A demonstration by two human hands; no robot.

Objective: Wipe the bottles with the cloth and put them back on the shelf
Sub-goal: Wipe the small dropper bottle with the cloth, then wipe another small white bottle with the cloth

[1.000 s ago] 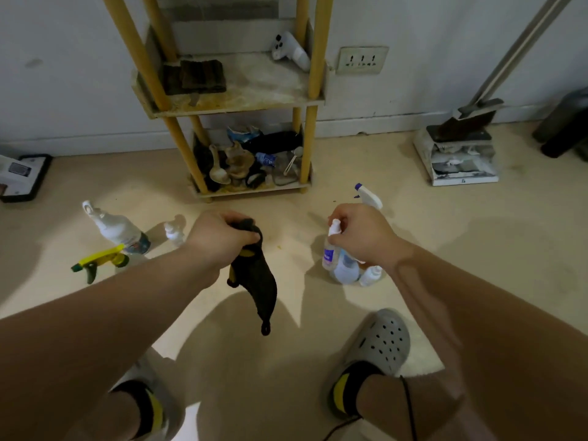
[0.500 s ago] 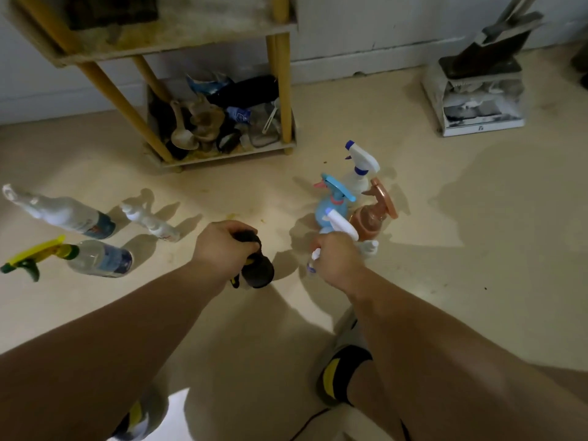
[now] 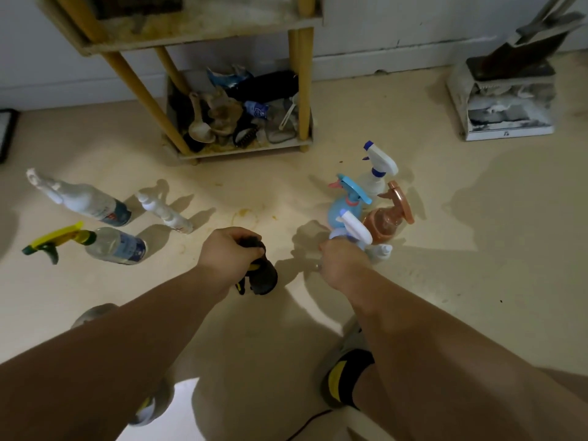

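My left hand [image 3: 230,249] grips a dark cloth [image 3: 262,275] that hangs bunched below it. My right hand [image 3: 342,264] holds a small spray bottle with a white trigger head [image 3: 354,230]; its body is hidden by my fingers. Right behind it on the floor stand a blue spray bottle [image 3: 345,205], a brown one [image 3: 389,214], a white-and-blue one [image 3: 378,168] and a small white bottle [image 3: 380,252]. To the left stand a yellow-trigger bottle [image 3: 111,245], a tall white-topped bottle [image 3: 82,202] and a small white bottle [image 3: 165,211]. The wooden shelf [image 3: 203,30] stands at the back.
The shelf's bottom tier [image 3: 245,148] is crowded with spoons, brushes and other clutter. A dustpan-like box with a long handle [image 3: 506,100] sits at the right by the wall. My feet in clogs [image 3: 343,377] are below my arms.
The view has tilted down and closer to the floor. My right hand dropped lower among the right-hand bottles, still holding the small spray bottle. The cloth bunched up under my left hand.
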